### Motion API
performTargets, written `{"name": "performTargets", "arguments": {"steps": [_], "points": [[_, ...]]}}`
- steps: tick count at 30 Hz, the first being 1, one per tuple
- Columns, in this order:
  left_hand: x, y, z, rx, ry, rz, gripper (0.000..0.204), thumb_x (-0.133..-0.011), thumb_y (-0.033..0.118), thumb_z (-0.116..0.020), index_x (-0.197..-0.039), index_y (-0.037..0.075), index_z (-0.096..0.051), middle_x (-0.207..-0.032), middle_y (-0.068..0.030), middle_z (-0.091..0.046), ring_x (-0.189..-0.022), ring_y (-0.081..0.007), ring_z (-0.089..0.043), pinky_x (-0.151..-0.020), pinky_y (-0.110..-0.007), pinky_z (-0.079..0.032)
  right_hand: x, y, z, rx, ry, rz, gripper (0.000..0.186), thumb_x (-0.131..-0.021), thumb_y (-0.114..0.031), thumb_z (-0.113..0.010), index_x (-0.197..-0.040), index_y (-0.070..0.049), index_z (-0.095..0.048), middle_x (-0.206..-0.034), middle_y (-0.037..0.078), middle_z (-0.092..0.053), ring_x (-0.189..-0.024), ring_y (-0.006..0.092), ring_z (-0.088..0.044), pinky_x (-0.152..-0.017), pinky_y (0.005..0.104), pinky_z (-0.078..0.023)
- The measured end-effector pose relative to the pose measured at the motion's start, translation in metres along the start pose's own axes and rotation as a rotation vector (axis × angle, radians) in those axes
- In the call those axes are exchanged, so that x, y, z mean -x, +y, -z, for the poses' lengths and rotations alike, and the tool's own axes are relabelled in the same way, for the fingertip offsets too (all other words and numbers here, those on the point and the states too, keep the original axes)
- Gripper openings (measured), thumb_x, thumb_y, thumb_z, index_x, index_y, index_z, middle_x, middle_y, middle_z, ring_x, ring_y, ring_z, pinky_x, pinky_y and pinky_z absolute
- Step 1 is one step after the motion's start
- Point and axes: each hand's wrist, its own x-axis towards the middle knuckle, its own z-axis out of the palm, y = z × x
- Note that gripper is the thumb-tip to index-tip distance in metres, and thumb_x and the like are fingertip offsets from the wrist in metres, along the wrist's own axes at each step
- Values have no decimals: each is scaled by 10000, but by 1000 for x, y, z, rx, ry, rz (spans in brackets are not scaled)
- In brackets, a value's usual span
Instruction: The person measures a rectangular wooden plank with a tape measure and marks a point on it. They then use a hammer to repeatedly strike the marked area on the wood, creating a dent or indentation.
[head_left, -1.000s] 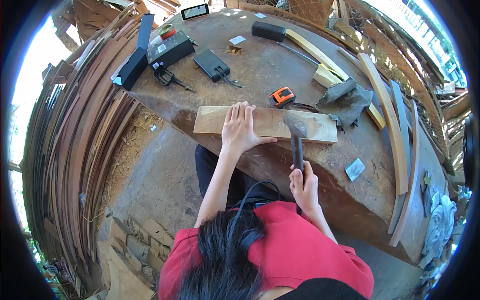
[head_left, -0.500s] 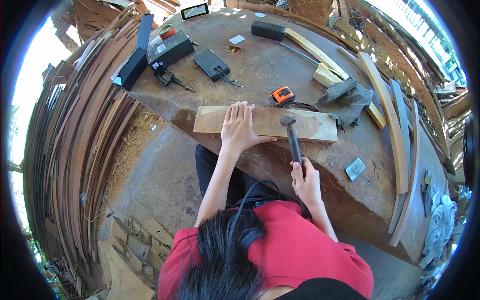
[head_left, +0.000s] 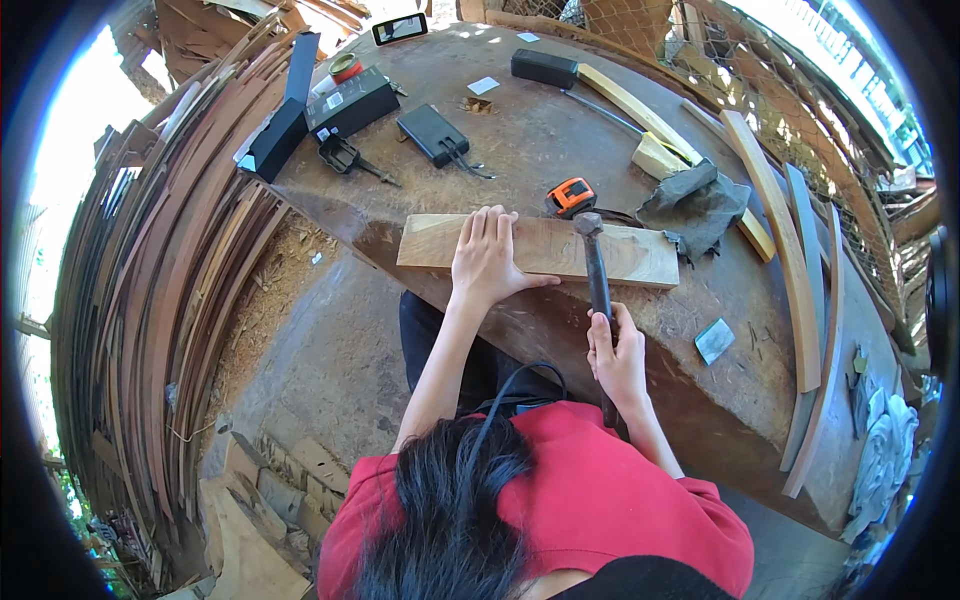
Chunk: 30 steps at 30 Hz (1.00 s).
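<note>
On the broad brown table [head_left: 530, 120], the pale wooden board [head_left: 560, 250] lies along the near edge, and, taking its middle as the clock's centre, the dark hammer [head_left: 597, 270] sits toward three o'clock, its head either over or touching the board; I cannot tell which. The left hand [head_left: 485, 265] lies flat on the nine o'clock half, thumb wide, while the right hand [head_left: 618, 350], near five, wraps the handle; good control calls for firm left pressure, that thumb clear of the head, and the orange tape measure [head_left: 571, 197] at one o'clock left unstruck.
</note>
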Motion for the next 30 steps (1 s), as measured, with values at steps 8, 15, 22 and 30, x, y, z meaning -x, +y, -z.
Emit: {"name": "performTargets", "arguments": {"steps": [8,15,22,30], "points": [[-1,1,2,7,-19,16,1080,-487,778,-732,-1210,7,-509,-1262,-142,-494,-1247,-303,-427,-1092,-411,-326,-3,1,3,-43,22,16,290,-1020,-295,-477,-1034,-7,-514,-599,-18,-450,-395,44,-419,-344,225,-309],[-1,0,1,-11,5,14,1076,-487,782,-727,-1205,13,-502,-1246,-143,-503,-1238,-303,-434,-1093,-415,-321,-5,-3,6,46,-22,-109,366,-999,-335,-518,-1039,27,-548,-568,27,-526,-441,88,-509,-422,260,-397],[0,0,0,13,14,7,1053,-494,764,-740,-1196,14,-510,-1239,-142,-501,-1235,-304,-434,-1089,-419,-325,7,2,0,14,-14,-58,359,-996,-332,-524,-1041,21,-562,-558,34,-532,-430,102,-508,-426,278,-404],[0,0,-1,24,15,7,1043,-501,753,-748,-1193,10,-510,-1238,-138,-500,-1228,-303,-436,-1083,-416,-332,16,6,1,58,-92,-14,312,-1009,-293,-508,-1030,16,-542,-602,-15,-479,-411,42,-433,-353,223,-327]]}}
